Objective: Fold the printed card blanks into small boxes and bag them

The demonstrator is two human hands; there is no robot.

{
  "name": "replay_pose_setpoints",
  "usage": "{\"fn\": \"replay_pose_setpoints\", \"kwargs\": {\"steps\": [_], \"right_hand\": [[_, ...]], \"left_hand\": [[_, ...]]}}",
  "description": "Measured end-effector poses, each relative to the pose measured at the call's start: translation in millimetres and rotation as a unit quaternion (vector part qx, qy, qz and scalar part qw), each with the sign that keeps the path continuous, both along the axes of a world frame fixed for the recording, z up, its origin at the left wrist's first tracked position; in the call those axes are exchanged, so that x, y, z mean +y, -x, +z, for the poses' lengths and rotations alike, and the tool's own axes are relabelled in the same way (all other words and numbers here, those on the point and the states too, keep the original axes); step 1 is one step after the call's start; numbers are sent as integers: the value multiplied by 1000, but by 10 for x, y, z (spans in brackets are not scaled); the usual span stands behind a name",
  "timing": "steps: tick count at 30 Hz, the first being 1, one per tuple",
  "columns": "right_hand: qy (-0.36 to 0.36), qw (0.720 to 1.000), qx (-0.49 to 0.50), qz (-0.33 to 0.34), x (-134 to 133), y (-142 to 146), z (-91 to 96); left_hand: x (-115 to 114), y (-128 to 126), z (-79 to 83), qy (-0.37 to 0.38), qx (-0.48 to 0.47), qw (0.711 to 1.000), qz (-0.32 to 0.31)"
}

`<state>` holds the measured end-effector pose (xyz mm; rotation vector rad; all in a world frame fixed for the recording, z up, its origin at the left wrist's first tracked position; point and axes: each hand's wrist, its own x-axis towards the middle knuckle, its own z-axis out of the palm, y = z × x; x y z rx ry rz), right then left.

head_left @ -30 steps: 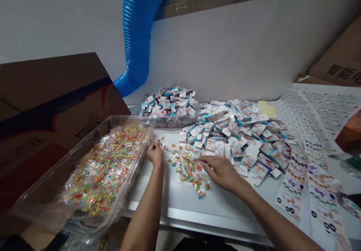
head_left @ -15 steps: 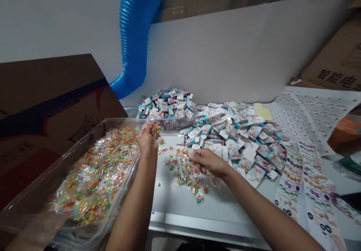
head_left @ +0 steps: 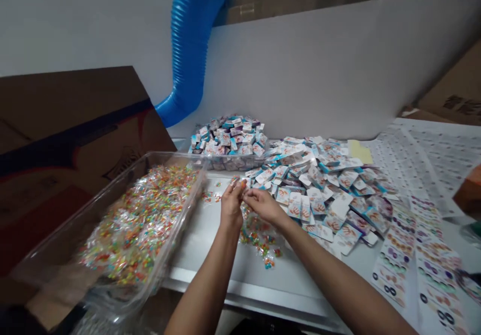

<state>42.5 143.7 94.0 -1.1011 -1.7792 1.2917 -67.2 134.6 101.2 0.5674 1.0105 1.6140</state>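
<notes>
My left hand (head_left: 232,202) is closed above the table, with small clear packets of coloured pellets (head_left: 234,179) showing at its fingertips. Against it, my right hand (head_left: 263,204) has its fingers pinched together; what they grip is too small to make out. Below both hands lies a loose heap of the same pellet packets (head_left: 261,239). A clear plastic tub (head_left: 150,153) to the left holds a great many more. Just right of my right hand spreads a pile of small printed cartons (head_left: 317,202).
Behind my hands, a clear container (head_left: 229,163) is heaped with printed cartons. Printed sticker sheets (head_left: 398,255) cover the right side of the table (head_left: 199,255). A large cardboard box (head_left: 86,109) stands at left, below a blue ribbed hose (head_left: 188,49).
My left hand has moved right, away from the tub's edge, with packets still in it. My right hand has risen slightly to meet it. The view has shifted a little left.
</notes>
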Motion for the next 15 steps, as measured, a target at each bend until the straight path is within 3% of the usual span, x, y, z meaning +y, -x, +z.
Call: {"fn": "replay_pose_setpoints", "kwargs": {"steps": [3,5,7,9,12,15], "right_hand": [[25,999,5,21,-137,-86,-56],[118,990,66,26,-147,-151,-67],[240,954,172,40,-93,-169,-59],[305,911,277,26,-9,-148,-40],[297,882,361,-53,94,-122,0],[284,876,383,-73,114,-154,42]], "left_hand": [[-25,94,-4,3,18,1000,-11],[-87,107,-13,10,48,998,-47],[-194,46,-48,18,90,989,-114],[-328,-56,-103,24,136,974,-181],[-514,-162,-170,25,195,955,-224],[-647,-158,-169,18,239,941,-240]]}}
